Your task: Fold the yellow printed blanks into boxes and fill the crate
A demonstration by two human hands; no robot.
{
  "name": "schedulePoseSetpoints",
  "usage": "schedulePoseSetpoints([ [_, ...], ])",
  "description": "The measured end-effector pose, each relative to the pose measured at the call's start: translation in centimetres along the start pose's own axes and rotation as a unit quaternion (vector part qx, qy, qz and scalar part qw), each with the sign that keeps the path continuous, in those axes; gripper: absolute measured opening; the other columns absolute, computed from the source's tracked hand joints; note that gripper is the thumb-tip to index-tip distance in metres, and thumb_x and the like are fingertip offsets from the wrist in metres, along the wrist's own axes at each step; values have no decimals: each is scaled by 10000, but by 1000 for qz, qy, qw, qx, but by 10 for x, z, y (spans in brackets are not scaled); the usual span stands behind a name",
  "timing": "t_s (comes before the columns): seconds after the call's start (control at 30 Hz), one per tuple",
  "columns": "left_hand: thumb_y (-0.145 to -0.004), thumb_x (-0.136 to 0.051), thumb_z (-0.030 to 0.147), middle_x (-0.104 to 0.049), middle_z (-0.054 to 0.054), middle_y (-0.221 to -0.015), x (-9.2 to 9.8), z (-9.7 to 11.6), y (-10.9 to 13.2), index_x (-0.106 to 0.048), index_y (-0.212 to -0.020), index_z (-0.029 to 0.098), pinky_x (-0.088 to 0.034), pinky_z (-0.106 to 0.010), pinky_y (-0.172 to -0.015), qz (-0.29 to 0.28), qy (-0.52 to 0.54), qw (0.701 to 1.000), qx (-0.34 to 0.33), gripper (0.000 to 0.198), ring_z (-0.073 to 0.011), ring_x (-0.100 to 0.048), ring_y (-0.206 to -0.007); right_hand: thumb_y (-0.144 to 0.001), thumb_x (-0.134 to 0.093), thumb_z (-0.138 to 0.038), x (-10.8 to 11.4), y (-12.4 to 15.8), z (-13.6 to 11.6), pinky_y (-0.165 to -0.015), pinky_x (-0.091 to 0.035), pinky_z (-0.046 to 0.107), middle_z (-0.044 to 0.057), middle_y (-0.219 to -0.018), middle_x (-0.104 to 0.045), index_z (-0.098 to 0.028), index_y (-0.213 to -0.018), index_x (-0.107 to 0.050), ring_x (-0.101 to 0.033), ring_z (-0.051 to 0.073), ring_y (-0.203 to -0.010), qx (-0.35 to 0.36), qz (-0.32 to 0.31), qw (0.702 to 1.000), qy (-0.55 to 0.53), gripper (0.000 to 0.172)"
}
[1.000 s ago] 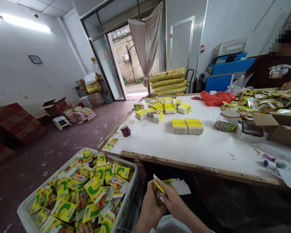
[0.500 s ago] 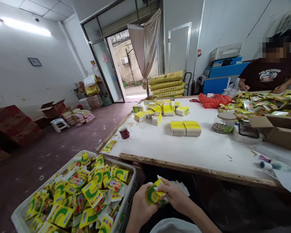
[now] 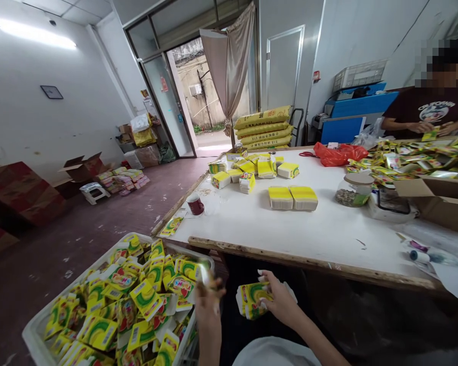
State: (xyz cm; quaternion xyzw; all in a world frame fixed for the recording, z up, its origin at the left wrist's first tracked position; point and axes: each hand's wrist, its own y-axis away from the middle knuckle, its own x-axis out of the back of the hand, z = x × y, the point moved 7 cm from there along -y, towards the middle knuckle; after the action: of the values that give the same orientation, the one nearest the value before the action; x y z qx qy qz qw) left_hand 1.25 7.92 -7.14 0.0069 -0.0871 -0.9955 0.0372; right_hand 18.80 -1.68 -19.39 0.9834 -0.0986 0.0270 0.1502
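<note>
My left hand (image 3: pixel 209 310) is raised over the right rim of the plastic bin (image 3: pixel 38 330), its fingers smeared by motion. They are closed around a small shiny packet (image 3: pixel 203 272), too blurred to show its print. Over my lap, my right hand (image 3: pixel 280 300) grips several yellow and green printed cardboard cards (image 3: pixel 248 300) with white edges; thumb and fingers lie on the top one, and white flaps stick out behind the hand. Yellow printed packages (image 3: pixel 145 300) with green arcs and white tabs heap up in the bin.
Two stacks of yellow-topped cards (image 3: pixel 292 198) stand on the white table (image 3: pixel 252 234), with more bundles behind. A maroon mug (image 3: pixel 195 205) is at its left edge. A jar (image 3: pixel 351 192), an open carton (image 3: pixel 438 208) and a packet heap sit right, before a co-worker (image 3: pixel 427 109).
My left hand has left the card that both hands held and moved left to the bin's rim. My right hand stays over the lap with the cards. The co-worker now holds a yellow packet.
</note>
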Motion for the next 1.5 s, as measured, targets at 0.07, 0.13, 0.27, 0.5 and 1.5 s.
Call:
schedulePoseSetpoints([
  [0.07, -812, -619, 649, -654, -120, -1181, 18, -4, -9, -556, -1141, 231, -595, -361, -861, 113, 135, 983, 44, 535, -247, -686, -1024, -641, -696, -97, 3, 0, 13, -1046, -402, 446, 127, -1229, -623, -200, -1156, -619, -582, 310, -1169, -36, -7, 979, 200, 530],
  [0.13, -940, -474, 537, -648, -144, -1159, 20, -18, -9, -544, -1152, 222, -594, -367, -867, 141, 163, 968, 127, 387, -236, -689, -1021, -637, -714, -71, 3, 2, 20, -1084, -362, 447, 147, -1207, -632, -171, -1037, -670, -560, 346, -1212, -55, -20, 949, 310, 415],
  [0.27, -902, -567, 276, -628, -172, -1256, 4, -57, 6, -566, -1203, 179, -594, -338, -775, 62, 52, 971, 225, 316, -251, -682, -1056, -715, -667, -57, -2, 5, 24, -1107, -343, 419, 141, -1199, -647, -158, -989, -691, -573, 322, -1204, -57, -19, 941, 332, 294],
  [0.5, -782, -734, 320, -576, -137, -1393, 2, -120, 12, -574, -1187, 183, -540, -263, -831, -23, -94, 965, 243, 456, -271, -560, -1306, -713, -683, -62, 5, 6, 30, -986, -454, 341, 152, -1235, -590, -153, -1069, -652, -618, 276, -1130, -79, 41, 947, 308, 369],
  [1.5, -708, -579, 839, -742, -171, -1105, -37, -44, 33, -742, -1074, 143, -471, -433, -1087, -84, -143, 986, 0, 803, -344, -624, -1212, -668, -768, -445, -11, 18, -65, -665, -383, 253, -17, -865, -538, -240, -955, -452, -485, 131, -728, 69, -126, 932, -332, 474],
])
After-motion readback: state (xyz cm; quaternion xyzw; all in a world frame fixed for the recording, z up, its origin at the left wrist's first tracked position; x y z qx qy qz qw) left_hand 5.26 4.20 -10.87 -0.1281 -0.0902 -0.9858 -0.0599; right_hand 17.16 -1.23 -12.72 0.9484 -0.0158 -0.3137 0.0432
